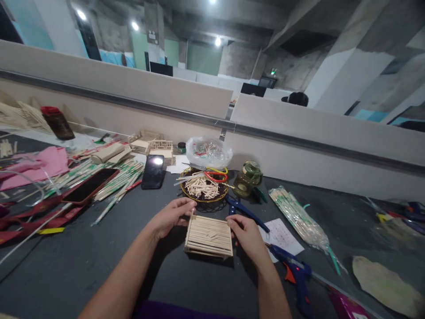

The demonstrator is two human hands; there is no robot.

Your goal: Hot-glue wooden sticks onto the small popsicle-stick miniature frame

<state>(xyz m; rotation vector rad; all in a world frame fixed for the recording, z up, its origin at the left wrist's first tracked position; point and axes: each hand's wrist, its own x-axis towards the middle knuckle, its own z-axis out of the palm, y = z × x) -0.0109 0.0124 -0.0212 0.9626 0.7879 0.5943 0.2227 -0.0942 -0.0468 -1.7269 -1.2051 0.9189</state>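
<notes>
A miniature furniture piece [209,237] made of pale wooden sticks is in front of me, a few short stick bits lying on its slatted top and short legs showing at its near edge. My left hand [174,217] is closed at its far left corner, thumb and fingers pinched there. On the right side, my right hand [244,232] grips the far right corner, with some fingers hidden behind the edge. Just beyond stands a dark basket [183,191] with a yellow rim, holding many cut sticks [202,185] and red-and-yellow-handled scissors [216,175].
Blue cutting pliers [247,212] and a blue glue gun [295,270] lie to the right, near packed sticks [297,217]. A green jar [247,179] stands behind. Leftward are two phones [152,172], bundled sticks [121,179] and finished stick models [159,148].
</notes>
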